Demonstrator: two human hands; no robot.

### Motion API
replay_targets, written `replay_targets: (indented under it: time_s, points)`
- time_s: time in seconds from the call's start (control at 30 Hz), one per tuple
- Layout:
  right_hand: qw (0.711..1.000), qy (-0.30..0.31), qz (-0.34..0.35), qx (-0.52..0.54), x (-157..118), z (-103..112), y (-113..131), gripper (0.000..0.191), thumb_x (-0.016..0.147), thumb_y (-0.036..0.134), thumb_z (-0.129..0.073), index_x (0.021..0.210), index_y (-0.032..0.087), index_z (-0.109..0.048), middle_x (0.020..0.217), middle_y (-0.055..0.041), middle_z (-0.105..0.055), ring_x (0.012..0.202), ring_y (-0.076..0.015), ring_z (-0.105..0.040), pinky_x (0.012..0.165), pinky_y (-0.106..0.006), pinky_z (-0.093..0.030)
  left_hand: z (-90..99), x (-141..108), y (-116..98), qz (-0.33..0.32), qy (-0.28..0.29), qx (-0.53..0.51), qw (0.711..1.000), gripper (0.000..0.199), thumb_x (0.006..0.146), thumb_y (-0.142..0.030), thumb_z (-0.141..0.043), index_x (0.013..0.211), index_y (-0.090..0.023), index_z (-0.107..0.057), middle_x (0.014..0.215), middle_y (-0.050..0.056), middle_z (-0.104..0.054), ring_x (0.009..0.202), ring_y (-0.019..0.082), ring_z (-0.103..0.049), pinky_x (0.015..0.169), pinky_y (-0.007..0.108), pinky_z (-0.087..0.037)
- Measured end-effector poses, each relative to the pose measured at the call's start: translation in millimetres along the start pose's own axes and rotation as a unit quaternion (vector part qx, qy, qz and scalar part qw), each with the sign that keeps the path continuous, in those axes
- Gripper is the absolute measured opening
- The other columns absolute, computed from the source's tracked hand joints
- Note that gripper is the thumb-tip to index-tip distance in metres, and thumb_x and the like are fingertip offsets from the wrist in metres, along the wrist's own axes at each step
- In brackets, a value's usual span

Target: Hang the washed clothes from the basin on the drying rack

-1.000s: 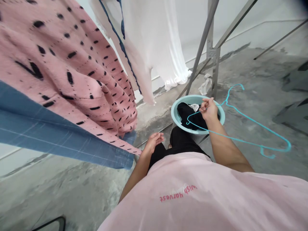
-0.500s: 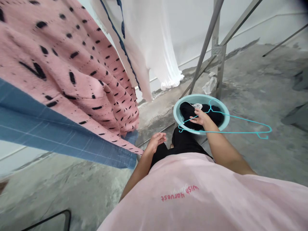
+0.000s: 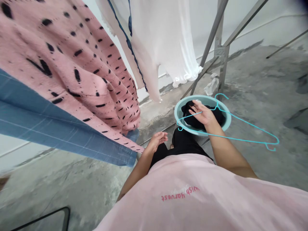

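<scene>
Fingers (image 3: 197,110) of the right hand (image 3: 204,116) are closed on the shoulder bar of a thin turquoise plastic-coated hanger (image 3: 243,138); the grip looks light. The hanger crosses above a round pale-aqua plastic basin (image 3: 204,97), with a bunched black garment (image 3: 188,110) inside. Hanger judged light and springy, apt to flex and swing; best held at the neck below the hook, or by the bar as here. Left hand (image 3: 157,141) open, fingers loose, holding nothing, just beside black trousers (image 3: 185,144). Against the earlier frame: the hanger's long side, then level, now slopes down rightward; hook now reaches past the basin's far rim.
</scene>
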State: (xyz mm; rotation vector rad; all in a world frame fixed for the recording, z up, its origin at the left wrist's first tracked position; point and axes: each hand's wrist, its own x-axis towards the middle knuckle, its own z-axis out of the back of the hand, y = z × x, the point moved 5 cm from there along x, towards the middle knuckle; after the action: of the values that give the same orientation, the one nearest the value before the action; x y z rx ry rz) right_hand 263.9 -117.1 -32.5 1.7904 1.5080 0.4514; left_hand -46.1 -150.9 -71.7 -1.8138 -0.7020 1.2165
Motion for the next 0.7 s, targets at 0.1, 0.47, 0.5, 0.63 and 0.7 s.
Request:
replay_targets:
  time_s: [0.1,0.47,0.5,0.63,0.7]
  points:
    - [0.99,0.12,0.075,-0.008,-33.9,-49.4,29.4,0.026,0.082,0.023,-0.07,0.108,0.027,-0.069,0.117,-0.0023,-0.067,0.113,-0.0174,-0.06,0.088,-0.033,-0.058,-8.8,4.8,-7.0,-0.014,0.023,-0.004,1.0,0.038,0.078,-0.047,-0.078,0.096,-0.014,-0.07,0.08,0.003,-0.068,0.073,0.013,-0.066,0.073,0.023,-0.044]
    - [0.851,0.479,-0.141,-0.165,-108.9,-112.8,-41.2,0.053,0.088,0.048,-0.07,0.129,0.015,-0.063,0.117,-0.0148,-0.067,0.101,-0.0224,-0.068,0.08,-0.03,-0.057,-50.8,17.3,-36.4,0.074,0.109,-0.156,0.979,0.071,0.087,-0.077,-0.043,0.089,-0.011,-0.069,0.071,0.01,-0.068,0.072,0.023,-0.065,0.069,0.035,-0.053]
    - [0.842,0.492,-0.144,-0.167,-110.1,-115.0,-45.0,0.052,0.09,0.048,-0.067,0.131,0.017,-0.062,0.12,-0.0148,-0.066,0.103,-0.0223,-0.067,0.079,-0.029,-0.057,-51.9,18.0,-36.0,0.08,0.108,-0.151,0.979,0.068,0.088,-0.074,-0.048,0.086,-0.01,-0.07,0.068,0.01,-0.067,0.071,0.023,-0.065,0.07,0.035,-0.053]
    - [0.835,0.504,-0.113,-0.189,-112.6,-124.5,-40.5,0.054,0.092,0.049,-0.064,0.133,0.015,-0.059,0.114,-0.0143,-0.069,0.092,-0.018,-0.069,0.081,-0.03,-0.056,-47.2,22.6,-37.5,0.034,0.064,-0.154,0.985,0.027,0.08,-0.036,-0.072,0.088,-0.01,-0.07,0.07,0.008,-0.069,0.071,0.022,-0.067,0.076,0.034,-0.054]
    - [0.855,0.469,-0.079,-0.207,-110.6,-124.3,-25.1,0.057,0.09,0.05,-0.066,0.133,0.014,-0.058,0.103,-0.0131,-0.071,0.076,-0.0157,-0.069,0.076,-0.029,-0.055,-42.8,24.1,-38.8,0.005,0.044,-0.159,0.986,0.024,0.073,-0.022,-0.075,0.094,-0.01,-0.069,0.078,0.008,-0.072,0.073,0.022,-0.068,0.077,0.034,-0.054]
